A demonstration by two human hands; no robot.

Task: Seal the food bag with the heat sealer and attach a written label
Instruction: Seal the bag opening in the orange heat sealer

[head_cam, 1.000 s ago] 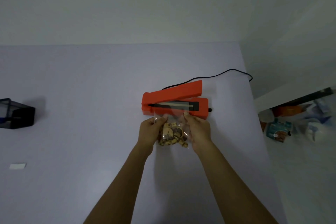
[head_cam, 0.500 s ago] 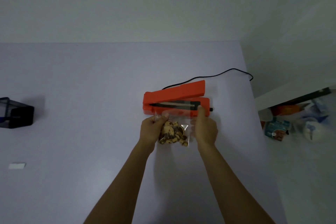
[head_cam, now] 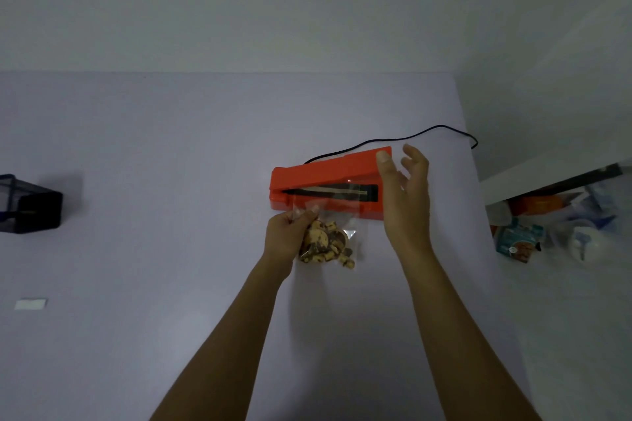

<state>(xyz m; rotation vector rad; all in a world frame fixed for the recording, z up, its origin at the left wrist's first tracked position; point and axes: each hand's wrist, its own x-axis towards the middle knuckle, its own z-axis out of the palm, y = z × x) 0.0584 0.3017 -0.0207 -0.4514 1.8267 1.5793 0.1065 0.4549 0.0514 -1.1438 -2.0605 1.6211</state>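
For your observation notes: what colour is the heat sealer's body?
Orange-red: the heat sealer has a black sealing strip, shown in the head view.

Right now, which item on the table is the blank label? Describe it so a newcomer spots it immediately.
Start at the pale table and go to its left side, nearer the person than the black mesh box. There lies the label, alone. It is the only small, flat, white rectangle, far left of the orange heat sealer.

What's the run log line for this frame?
phase: pre-seal | left hand: holds food bag | right hand: open, at sealer arm
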